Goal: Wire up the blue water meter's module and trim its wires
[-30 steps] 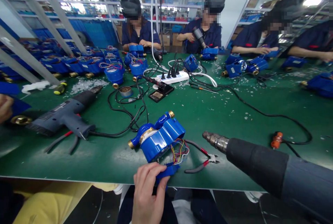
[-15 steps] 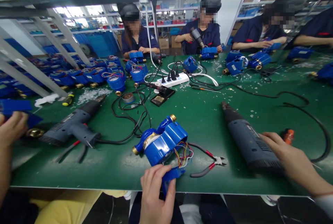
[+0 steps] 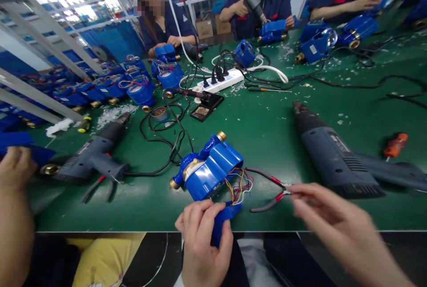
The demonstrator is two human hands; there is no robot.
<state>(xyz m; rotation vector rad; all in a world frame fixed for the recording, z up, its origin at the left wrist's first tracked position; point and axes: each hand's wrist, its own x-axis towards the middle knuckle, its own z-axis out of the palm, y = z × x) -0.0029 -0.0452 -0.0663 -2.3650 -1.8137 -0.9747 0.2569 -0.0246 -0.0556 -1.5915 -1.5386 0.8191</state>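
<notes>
A blue water meter [image 3: 208, 172] with brass ends lies on the green table [image 3: 267, 136] near its front edge, coloured wires [image 3: 238, 185] spilling from it. My left hand [image 3: 203, 242] is closed on a blue cover piece [image 3: 223, 220] joined to those wires. My right hand [image 3: 333, 229] holds nothing, fingers stretched out, fingertips almost at the red-handled cutters [image 3: 271, 191] beside the meter. A grey heat gun [image 3: 330, 153] lies on the table right of the cutters.
Another person's hand [image 3: 15, 169] at far left holds a blue part. A second heat gun [image 3: 95, 156], black cables, a power strip [image 3: 222, 83], a soldering stand [image 3: 205, 111], an orange screwdriver [image 3: 395, 145] and several blue meters lie around. People in dark blue work opposite.
My right hand has left the heat gun lying on the table and moved left to the cutters. My left hand keeps its hold on the blue cover.
</notes>
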